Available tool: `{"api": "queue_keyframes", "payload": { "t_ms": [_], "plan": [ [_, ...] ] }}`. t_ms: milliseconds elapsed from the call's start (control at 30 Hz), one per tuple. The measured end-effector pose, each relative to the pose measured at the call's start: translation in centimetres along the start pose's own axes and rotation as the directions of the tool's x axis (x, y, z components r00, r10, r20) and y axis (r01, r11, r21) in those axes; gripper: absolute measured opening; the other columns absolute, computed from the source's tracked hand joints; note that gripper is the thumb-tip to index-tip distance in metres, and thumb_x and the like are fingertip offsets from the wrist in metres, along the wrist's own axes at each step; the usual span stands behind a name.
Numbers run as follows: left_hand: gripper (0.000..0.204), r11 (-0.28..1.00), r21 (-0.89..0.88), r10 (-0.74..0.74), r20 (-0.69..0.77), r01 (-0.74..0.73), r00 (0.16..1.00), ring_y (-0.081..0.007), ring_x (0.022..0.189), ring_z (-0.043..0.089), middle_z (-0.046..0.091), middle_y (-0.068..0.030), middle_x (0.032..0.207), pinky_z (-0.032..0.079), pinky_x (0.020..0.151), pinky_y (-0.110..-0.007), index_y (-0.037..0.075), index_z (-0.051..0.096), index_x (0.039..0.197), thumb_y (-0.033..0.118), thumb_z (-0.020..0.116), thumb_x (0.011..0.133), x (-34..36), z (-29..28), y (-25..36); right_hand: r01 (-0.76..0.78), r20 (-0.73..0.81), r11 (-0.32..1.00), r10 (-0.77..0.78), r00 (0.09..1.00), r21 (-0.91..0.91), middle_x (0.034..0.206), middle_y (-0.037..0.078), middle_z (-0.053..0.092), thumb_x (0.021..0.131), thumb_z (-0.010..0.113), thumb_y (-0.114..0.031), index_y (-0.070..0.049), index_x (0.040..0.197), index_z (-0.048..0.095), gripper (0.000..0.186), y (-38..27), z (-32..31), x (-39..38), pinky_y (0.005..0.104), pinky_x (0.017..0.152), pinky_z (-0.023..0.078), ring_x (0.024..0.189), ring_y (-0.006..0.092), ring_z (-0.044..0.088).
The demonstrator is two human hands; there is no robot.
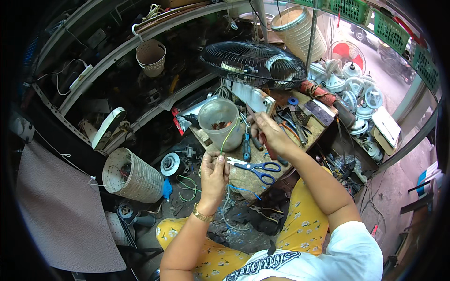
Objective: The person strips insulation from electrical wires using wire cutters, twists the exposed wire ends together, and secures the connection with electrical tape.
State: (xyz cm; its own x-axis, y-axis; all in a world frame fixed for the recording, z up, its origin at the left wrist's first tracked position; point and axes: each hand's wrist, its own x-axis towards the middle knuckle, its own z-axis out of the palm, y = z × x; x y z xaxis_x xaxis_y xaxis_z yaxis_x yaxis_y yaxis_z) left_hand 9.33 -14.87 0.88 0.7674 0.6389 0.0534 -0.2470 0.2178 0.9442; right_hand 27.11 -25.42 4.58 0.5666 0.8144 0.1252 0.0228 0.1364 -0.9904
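My left hand (214, 171) is closed in a pinch on a thin yellow-green wire (228, 136), which rises past the front of a translucent plastic bucket (218, 114). Copper-coloured scraps lie in the bottom of that bucket. To its right, my right hand (271, 131) is closed around a red-handled tool (268, 148); its exact kind is hard to make out. Blue-handled scissors (257, 167) rest on the worn wooden bench (243, 183) between my hands and the bench's near edge. A blue screwdriver (246, 147) lies just beside the bucket.
Several pliers and hand tools (295, 125) crowd the bench's right side. A black fan guard (253, 63) stands behind. White fan parts (361, 93) are piled at far right. A perforated basket (133, 175) stands on the floor at left, near loose green wire (188, 188).
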Motion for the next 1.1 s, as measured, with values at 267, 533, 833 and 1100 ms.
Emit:
{"api": "queue_keyframes", "payload": {
  "t_ms": [267, 533, 833, 1100],
  "plan": [
    [0.01, 0.995, 0.051, 0.082, 0.041, -0.084, 0.996, -0.0019, 0.05, 0.044, 0.055, 0.0015, 0.071, 0.033, 0.042, -0.017, 0.006, 0.054, 0.094, 0.015, 0.057, 0.094, -1.5, 0.3, 1.5, -0.184, 0.367, 0.967, 0.109, 0.924, 0.174, 0.077, 0.0, 0.056, 0.097, 0.051, -0.017, -0.003, 0.106, 0.052, 0.017, 0.4, 3.7, -3.5, 0.0209, 0.056, 0.041, 0.069, 0.0058, 0.052],
    [0.007, 0.948, 0.143, 0.269, 0.108, -0.283, 0.957, -0.008, 0.07, 0.058, 0.064, -0.005, 0.086, 0.044, 0.059, -0.02, 0.002, 0.057, 0.096, 0.009, 0.056, 0.094, -1.4, 0.0, 0.4, -0.06, 0.358, 0.995, 0.029, 0.933, 0.075, 0.07, 0.0, 0.055, 0.095, 0.053, -0.013, -0.003, 0.112, 0.049, 0.019, -0.1, 4.8, -3.3, 0.0197, 0.051, 0.037, 0.059, 0.0049, 0.048],
    [0.005, 0.935, 0.216, 0.266, 0.094, -0.28, 0.959, -0.0094, 0.077, 0.057, 0.062, -0.0044, 0.087, 0.046, 0.07, -0.023, -0.001, 0.058, 0.095, 0.003, 0.056, 0.092, -1.5, 0.1, 0.8, -0.067, 0.382, 0.996, 0.041, 0.923, 0.056, 0.071, 0.001, 0.057, 0.094, 0.057, -0.021, -0.004, 0.107, 0.051, 0.022, 0.3, 4.4, -3.1, 0.0194, 0.051, 0.039, 0.06, 0.0048, 0.051],
    [0.003, 0.885, 0.396, 0.223, 0.099, -0.245, 0.97, -0.0068, 0.08, 0.053, 0.061, -0.0014, 0.086, 0.044, 0.072, -0.022, -0.001, 0.058, 0.092, 0.001, 0.057, 0.091, -2.6, 0.4, 1.5, -0.092, 0.253, 0.989, 0.061, 0.966, 0.115, 0.073, 0.0, 0.057, 0.093, 0.059, -0.02, -0.005, 0.107, 0.05, 0.023, -0.3, 3.0, -2.4, 0.0177, 0.05, 0.04, 0.062, 0.0043, 0.052]
  ]
}}
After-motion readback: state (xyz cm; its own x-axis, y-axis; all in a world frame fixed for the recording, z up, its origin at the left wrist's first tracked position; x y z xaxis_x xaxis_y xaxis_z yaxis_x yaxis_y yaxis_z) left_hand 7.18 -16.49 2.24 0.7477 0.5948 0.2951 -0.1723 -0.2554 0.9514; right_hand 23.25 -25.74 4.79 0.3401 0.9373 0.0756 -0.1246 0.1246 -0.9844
